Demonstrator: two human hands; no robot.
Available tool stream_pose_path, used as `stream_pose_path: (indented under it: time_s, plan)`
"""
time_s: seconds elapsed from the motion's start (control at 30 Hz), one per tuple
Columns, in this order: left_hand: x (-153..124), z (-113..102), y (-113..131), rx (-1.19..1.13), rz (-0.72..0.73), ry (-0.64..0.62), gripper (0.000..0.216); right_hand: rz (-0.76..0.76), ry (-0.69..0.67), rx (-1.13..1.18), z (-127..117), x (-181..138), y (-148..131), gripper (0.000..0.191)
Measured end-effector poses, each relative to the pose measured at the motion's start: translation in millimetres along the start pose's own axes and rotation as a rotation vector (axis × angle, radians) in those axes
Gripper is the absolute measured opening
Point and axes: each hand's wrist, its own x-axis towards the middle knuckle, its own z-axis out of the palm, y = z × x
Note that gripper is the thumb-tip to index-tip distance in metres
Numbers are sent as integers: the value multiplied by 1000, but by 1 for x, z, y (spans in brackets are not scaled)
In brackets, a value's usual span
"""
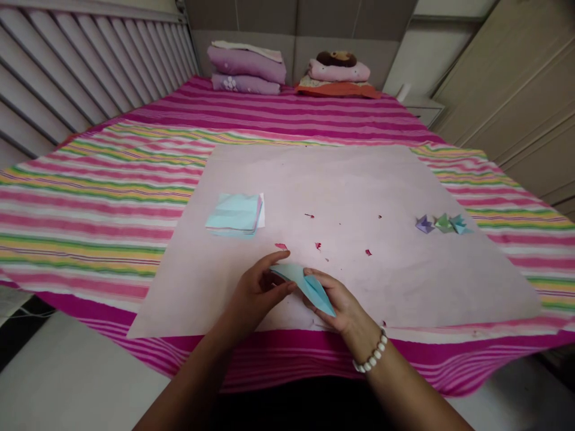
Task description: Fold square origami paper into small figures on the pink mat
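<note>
A folded light-blue paper (pixel 308 285) is held between both my hands above the near edge of a large pale pink sheet (pixel 350 197). My left hand (pixel 258 293) pinches the paper's left tip with thumb and fingers. My right hand (pixel 344 305), with a white bead bracelet on its wrist, grips the paper's right side from below. A stack of light-blue square papers (pixel 236 214) lies on the sheet to the left. Three small folded paper figures (pixel 442 224), purple, green and blue, sit in a row at the right.
The sheet lies on a bed with a pink, yellow and green striped cover (pixel 112 179). Small red paper scraps (pixel 281 246) dot the sheet's middle. Folded blankets (pixel 246 69) and pillows (pixel 339 75) are stacked at the far end. A slatted wall stands left, wardrobe doors right.
</note>
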Motion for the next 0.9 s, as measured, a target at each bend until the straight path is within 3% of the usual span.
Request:
stream_pose_path:
  time_s: [0.3, 0.6, 0.77, 0.9]
  plan:
    - [9, 6, 7, 72, 26, 46, 26, -45, -101, -95, 1, -3, 1, 21]
    - [11, 5, 6, 52, 21, 17, 19, -4, -86, -81, 0, -2, 2, 18]
    - [11, 2, 2, -68, 19, -60, 29, -17, -46, -86, -2, -1, 4, 17]
    - [11, 3, 2, 2, -9, -56, 21, -38, 4, -141, 0, -2, 4, 17]
